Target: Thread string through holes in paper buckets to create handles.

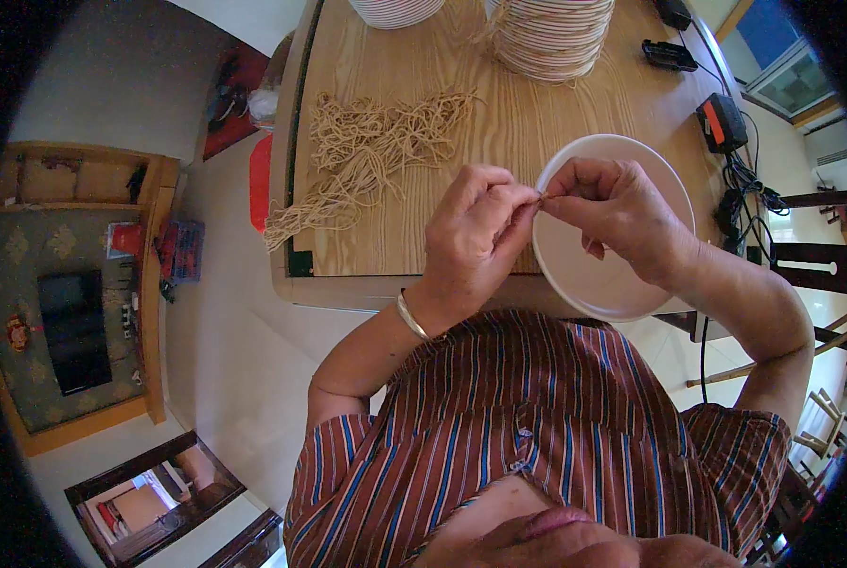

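My left hand [480, 227], with a bracelet at its wrist, is closed in a pinch at the left rim of a round white tub [686, 194]. Fingertips of my right hand [627, 213] meet it there, also pinched, with that hand reaching over the tub's opening. What lies between the fingertips is too small to make out. The tub sits at the table's near edge, close against my striped shirt. Left of my hands, a loose tangle of tan cords [371, 142] spreads over the wood, with one bundle trailing toward the table's left corner.
Beyond my hands stands a stack of white tubs [551, 43] with tan cord around them; another stack [395, 11] is to its left. On the wooden table's [499, 118] right side lie a black and orange box [722, 123] and coiled black cables [745, 194]. A red stool [261, 185] stands at the left.
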Motion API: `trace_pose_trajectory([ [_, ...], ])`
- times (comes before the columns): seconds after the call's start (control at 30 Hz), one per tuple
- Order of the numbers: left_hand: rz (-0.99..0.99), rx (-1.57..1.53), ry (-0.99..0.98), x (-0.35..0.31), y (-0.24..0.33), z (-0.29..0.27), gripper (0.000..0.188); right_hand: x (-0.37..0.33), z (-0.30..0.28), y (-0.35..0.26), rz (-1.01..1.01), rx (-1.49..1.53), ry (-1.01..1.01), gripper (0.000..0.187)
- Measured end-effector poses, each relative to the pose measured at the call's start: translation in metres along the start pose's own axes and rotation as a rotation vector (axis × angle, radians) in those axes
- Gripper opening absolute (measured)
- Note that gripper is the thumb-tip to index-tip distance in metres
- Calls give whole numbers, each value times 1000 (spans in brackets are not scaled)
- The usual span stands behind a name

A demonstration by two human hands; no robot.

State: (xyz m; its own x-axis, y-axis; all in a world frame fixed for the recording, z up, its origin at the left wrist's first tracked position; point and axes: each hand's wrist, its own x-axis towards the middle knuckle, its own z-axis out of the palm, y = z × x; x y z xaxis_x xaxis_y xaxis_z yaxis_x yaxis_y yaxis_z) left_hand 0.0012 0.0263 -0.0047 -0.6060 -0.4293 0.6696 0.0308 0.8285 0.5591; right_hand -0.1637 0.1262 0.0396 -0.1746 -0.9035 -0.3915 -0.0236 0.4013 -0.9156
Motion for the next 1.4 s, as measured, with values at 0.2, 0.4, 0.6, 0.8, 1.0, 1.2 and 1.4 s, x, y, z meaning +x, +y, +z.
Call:
trace_pose_trajectory([
  [0.2, -107, -70, -30, 3, 1, 0, 22, 0, 0, -3, -23, -54, -10, 11],
  [0.4, -302, -269, -178, 10, -4, -8, 13, 5, 1, 14, -370, -204, 105, 5],
  [0.6, -671, -645, -302, 11, -10, -12, 10, -1, 4, 3, -362, -350, 133, 5],
  [0.8, -1023, -855, -365, 20, -8, -17, 13, 2, 4, 10, -389, -358, 162, 5],
  [1.0, -1107, -1049, -337, 20, -9, -19, 14, 1, 5, 7, -407, -363, 162, 10],
  [1.2, -1138, -1071, -329, 18, -14, -19, 15, -2, 3, 8, -718, -706, 211, 10],
  [1.4, -1150, -1090, -362, 17, -17, -19, 15, -2, 1, 11, -832, -894, 163, 17],
])
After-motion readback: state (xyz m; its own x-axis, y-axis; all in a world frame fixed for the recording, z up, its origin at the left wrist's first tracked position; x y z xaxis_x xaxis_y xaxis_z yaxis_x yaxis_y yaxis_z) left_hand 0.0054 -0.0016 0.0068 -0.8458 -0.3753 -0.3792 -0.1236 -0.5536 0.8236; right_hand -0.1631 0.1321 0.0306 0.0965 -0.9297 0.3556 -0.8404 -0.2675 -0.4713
